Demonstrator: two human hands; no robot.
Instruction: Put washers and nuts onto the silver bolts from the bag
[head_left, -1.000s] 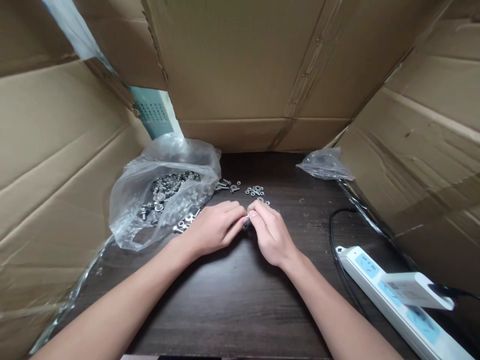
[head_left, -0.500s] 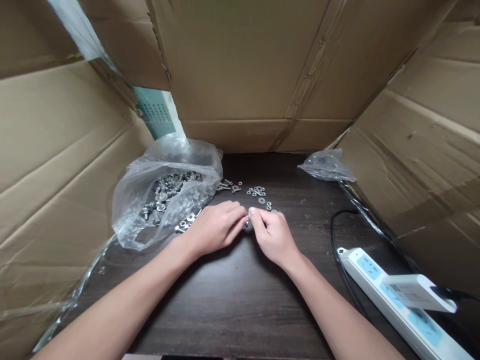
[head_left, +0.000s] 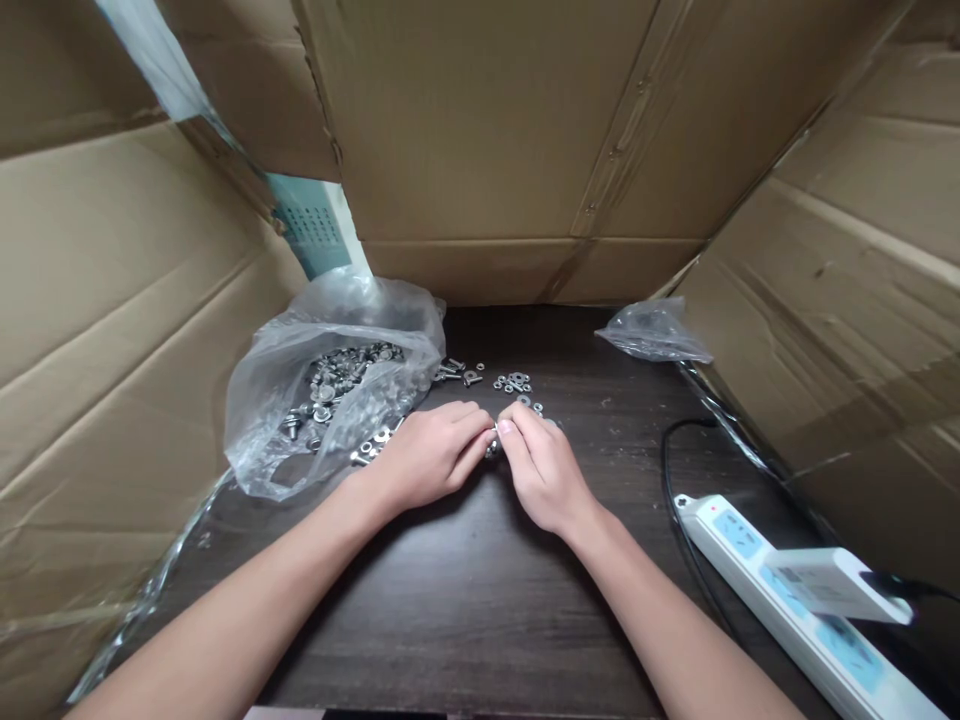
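Note:
Both hands meet over the middle of the dark table, fingertips almost touching. My left hand is closed, thumb and fingers pinching a small shiny metal fastener. From the other side, my right hand pinches the same piece between thumb and bent forefinger. Fingers cover most of it, so its exact kind is hidden. Just below the fingertips, a few metal bits show on the table. Loose nuts and washers lie beyond the right hand. Bolts lie beside the left wrist, and more screws lie farther back.
A clear plastic bag full of bolts gapes at the left. At the back right lies a smaller clear bag. A white power strip with a plugged-in adapter and black cable occupies the right. Cardboard walls enclose the table.
My right hand's fingers have shifted slightly, the forefinger curling farther over the thumb at the fastener. My left hand stays nearly still.

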